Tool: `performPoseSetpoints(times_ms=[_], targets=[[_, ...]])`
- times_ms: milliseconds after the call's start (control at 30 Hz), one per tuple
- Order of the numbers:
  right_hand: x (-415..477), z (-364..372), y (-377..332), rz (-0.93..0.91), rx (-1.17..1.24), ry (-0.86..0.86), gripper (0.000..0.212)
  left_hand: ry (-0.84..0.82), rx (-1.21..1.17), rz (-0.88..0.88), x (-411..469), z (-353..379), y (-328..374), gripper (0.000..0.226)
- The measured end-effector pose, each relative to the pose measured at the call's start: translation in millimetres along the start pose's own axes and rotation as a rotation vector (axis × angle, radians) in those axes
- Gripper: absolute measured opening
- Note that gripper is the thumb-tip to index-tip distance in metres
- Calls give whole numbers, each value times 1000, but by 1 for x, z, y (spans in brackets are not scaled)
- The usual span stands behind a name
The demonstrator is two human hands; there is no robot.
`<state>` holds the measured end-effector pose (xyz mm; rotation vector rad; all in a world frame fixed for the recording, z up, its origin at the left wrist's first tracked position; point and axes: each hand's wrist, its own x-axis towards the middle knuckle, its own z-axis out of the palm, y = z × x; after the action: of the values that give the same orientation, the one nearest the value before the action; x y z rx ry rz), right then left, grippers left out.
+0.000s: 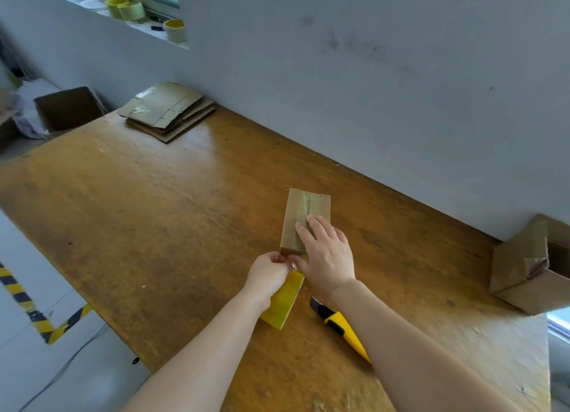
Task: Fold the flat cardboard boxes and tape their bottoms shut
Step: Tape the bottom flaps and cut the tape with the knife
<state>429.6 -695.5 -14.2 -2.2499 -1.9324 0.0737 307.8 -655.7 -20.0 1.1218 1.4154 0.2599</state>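
Note:
A small folded cardboard box lies on the wooden table, its bottom up, with a strip of clear tape along the seam. My right hand lies flat on the box, its straight fingers pressing the tape down. My left hand grips the yellow tape roll at the box's near end, fingers curled round it. A stack of flat cardboard boxes sits at the table's far left, against the wall.
A yellow utility knife lies just right of the tape roll, partly under my right forearm. A folded box lies at the right edge. An open carton stands beyond the table's left end. Spare tape rolls sit on the window ledge.

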Motion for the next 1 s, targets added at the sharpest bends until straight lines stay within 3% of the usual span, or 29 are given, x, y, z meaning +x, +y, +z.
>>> performPoseSetpoints(times_ms=[267,400,533,833,1000], targets=[[12,14,0,-15,-133,-49,59,-24,54,-13,12,-2,7,18],[15,18,0,-12,-170,-41,61,-114,375,34,8,-10,4,7],[15,13,-1,-15,-141,-28,60,-121,483,122,-1,-20,-2,13],[-3,7,-5,-19,-53,-56,63,-53,694,415,-23,-23,-24,21],[-6,1,-3,-23,-25,-77,65,74,954,746,-32,-17,-56,36]])
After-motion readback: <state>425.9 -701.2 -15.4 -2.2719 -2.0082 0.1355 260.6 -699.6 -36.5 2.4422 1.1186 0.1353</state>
